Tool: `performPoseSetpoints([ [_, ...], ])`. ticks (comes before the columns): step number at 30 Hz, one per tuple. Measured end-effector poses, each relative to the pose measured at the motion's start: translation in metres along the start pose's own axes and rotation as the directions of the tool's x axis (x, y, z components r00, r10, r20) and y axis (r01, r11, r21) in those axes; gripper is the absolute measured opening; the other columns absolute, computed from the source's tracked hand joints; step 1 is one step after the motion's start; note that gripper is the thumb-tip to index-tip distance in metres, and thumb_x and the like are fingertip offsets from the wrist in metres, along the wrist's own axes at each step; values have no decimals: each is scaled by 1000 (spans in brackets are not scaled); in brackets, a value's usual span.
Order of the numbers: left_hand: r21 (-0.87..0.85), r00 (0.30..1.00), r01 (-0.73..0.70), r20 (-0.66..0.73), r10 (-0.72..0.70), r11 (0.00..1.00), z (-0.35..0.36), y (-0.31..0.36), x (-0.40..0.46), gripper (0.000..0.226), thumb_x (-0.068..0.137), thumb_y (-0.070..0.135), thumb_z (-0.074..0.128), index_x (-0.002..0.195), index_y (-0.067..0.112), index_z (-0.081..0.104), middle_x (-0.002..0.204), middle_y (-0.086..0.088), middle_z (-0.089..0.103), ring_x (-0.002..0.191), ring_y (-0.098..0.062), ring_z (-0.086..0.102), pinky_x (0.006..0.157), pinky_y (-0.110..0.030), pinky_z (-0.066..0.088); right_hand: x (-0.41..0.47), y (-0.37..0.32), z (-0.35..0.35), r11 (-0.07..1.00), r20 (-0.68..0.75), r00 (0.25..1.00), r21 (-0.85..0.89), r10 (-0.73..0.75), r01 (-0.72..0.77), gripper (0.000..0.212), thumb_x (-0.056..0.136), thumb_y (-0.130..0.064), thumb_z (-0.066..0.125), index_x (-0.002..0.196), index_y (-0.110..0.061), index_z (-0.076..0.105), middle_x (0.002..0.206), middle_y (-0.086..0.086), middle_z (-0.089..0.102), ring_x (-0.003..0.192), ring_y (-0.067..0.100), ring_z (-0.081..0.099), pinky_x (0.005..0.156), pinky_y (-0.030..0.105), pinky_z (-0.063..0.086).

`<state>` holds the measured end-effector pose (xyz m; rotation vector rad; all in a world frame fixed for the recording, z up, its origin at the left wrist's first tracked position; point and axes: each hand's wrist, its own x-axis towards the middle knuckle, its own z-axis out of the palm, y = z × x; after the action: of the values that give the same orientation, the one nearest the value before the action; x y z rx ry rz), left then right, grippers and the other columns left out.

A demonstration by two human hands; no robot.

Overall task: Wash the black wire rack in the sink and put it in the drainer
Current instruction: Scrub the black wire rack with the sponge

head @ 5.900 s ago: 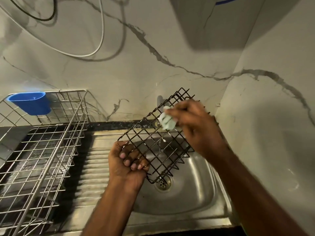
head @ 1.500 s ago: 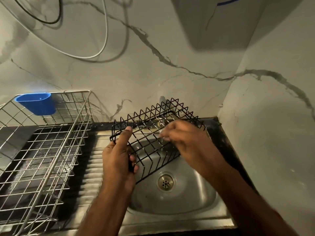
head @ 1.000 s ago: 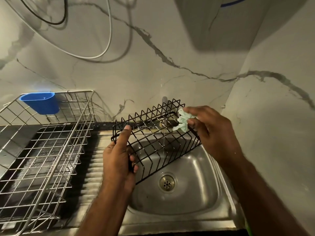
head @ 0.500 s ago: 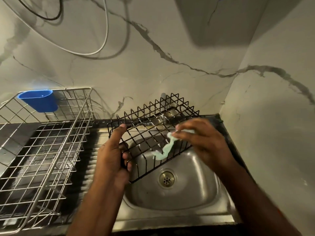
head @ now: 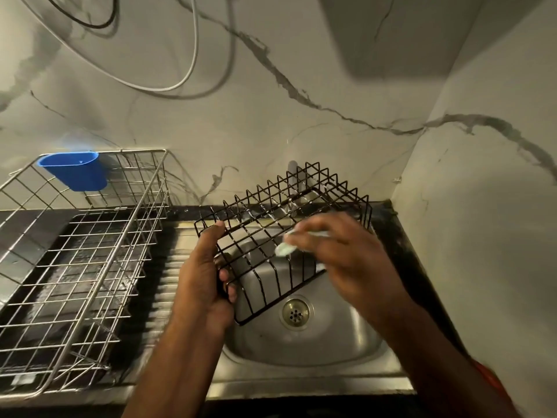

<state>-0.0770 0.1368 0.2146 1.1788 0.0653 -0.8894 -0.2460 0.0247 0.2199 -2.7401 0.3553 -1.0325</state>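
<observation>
A silver wire drainer (head: 81,267) is sitting at the left of the frame, and a blue cup (head: 73,170) is hanging on its back rim in the upper left. Two cables, a white cable (head: 193,55) and a black cable (head: 99,24), are looping on the marble wall (head: 271,122) at the top. The steel sink (head: 316,342) is lying in the lower middle, with its round drain (head: 295,313) showing just under the rack. A tap (head: 291,167) is peeking out behind the rack's top edge, mostly hidden by the wires. The black wire rack (head: 271,236) is being held up over the sink, tilted, in the middle of the frame, well apart from the drainer. The left hand (head: 205,276) is coming up from the bottom and is grasping the rack's left corner, with the thumb lying along the top wire and the fingers curled round the side. The right hand (head: 340,254) is reaching in from the lower right and is lying over the rack's right part, covering some wires. Its fingers are pinching a small pale green cloth (head: 284,250) against the wires. This hand is looking blurry.
</observation>
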Motion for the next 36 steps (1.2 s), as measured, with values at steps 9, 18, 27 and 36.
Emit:
performPoseSetpoints([
  [9,36,999,-24,31,22,999,-8,-2,-9,34,91,46,65,70,29,45,39,8,40,29,-3,27,33,-12,15,6,46,-20,977,-41,988,-152,148,-152,37,88,-16,44,105,-15,77,105,4,69,96,16,55,77,24,41],
  [18,-20,999,19,37,-18,1000,-15,-6,-4,54,90,58,60,55,24,37,40,5,46,26,-5,26,34,-10,13,-13,86,1,472,63,655,642,753,-605,24,100,-3,54,108,-21,66,103,4,74,101,20,69,94,45,55],
  [27,6,988,69,136,-69,998,-23,-14,18,47,90,66,55,68,25,45,48,9,42,30,-5,30,30,-13,21,-4,74,-8,161,85,517,896,852,-413,27,96,-20,53,119,-10,62,98,6,68,85,22,65,80,36,50],
  [36,236,996,-74,68,60,969,-12,-33,22,46,102,60,35,101,20,58,93,-3,70,88,-19,62,74,-33,46,3,53,-15,421,-50,643,794,764,-438,18,103,-12,50,106,-15,67,79,-3,70,69,8,63,59,21,52],
])
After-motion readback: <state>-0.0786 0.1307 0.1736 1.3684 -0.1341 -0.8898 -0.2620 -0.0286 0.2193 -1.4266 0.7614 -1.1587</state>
